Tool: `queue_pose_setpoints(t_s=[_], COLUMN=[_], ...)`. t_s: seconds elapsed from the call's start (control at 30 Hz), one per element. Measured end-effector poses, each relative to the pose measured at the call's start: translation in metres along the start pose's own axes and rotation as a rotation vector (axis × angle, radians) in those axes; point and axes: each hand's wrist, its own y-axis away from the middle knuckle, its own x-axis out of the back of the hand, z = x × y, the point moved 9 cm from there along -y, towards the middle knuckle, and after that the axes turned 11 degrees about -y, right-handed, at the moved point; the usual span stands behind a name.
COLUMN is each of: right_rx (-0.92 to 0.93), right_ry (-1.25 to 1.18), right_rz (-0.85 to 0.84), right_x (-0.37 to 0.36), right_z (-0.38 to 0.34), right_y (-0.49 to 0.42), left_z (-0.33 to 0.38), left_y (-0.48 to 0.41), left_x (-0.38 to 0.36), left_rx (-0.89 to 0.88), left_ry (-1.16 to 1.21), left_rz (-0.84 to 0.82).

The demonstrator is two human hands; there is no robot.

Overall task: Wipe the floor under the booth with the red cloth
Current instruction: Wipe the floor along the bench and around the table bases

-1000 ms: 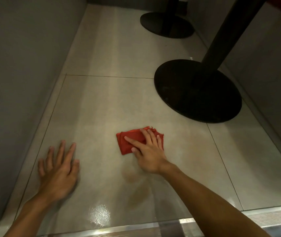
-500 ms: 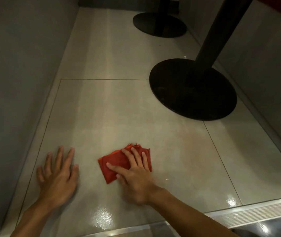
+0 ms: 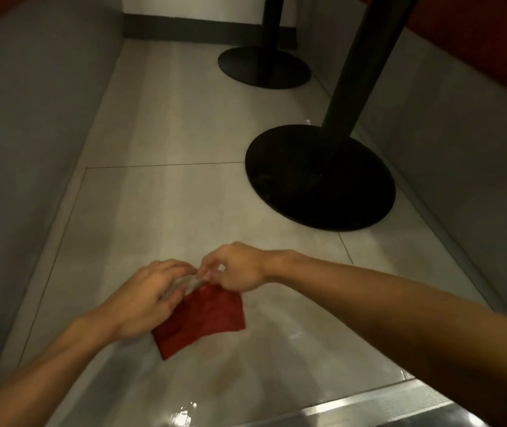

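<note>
Both the left hand [image 3: 144,298] and right hand [image 3: 238,268] pinch the 12 o'clock edge of the red cloth [image 3: 212,318] with curled fingers [image 3: 173,266], likely refolding; next, press it flat, wipe the floor [image 3: 169,211].

The pale, shiny tiled floor [image 3: 165,211] holds a round black metal table foot [image 3: 307,189]; a second black foot [image 3: 246,69] stands farther back.

Left hand [image 3: 141,298] left floor [image 3: 169,211], joined right hand [image 3: 236,266]; both now pinch far edge of red cloth [image 3: 206,318]
</note>
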Motion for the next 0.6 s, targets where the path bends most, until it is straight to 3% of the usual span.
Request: queue_pose_setpoints(t_s=[0.07, 0.1, 0.27, 0.37, 0.47, 0.6], right_rx=[-0.012, 0.048, -0.034, -0.08, -0.102, -0.04], right_ry=[0.031, 0.112, 0.203, 0.186, 0.143, 0.146], right_rz=[0.012, -0.052, -0.046, 0.011, 0.002, 0.077], right_x=[0.019, 0.038, 0.074, 0.07, 0.04, 0.017], right_z=[-0.002, 0.019, 0.058, 0.098, 0.135, 0.162], right_y=[0.0, 0.032, 0.057, 0.078, 0.091, 0.099], left_z=[0.001, 0.043, 0.059, 0.08, 0.082, 0.071], left_y=[-0.009, -0.016, -0.036, -0.041, -0.026, 0.001], left_x=[0.009, 0.01, 0.022, 0.003, -0.049, -0.079], left_rx=[-0.075, -0.024, -0.157, -0.256, -0.17, 0.001], left_ry=[-0.086, -0.13, -0.458, -0.495, -0.443, -0.215], left_rz=[-0.053, -0.051, -0.348, -0.389, -0.458, -0.188])
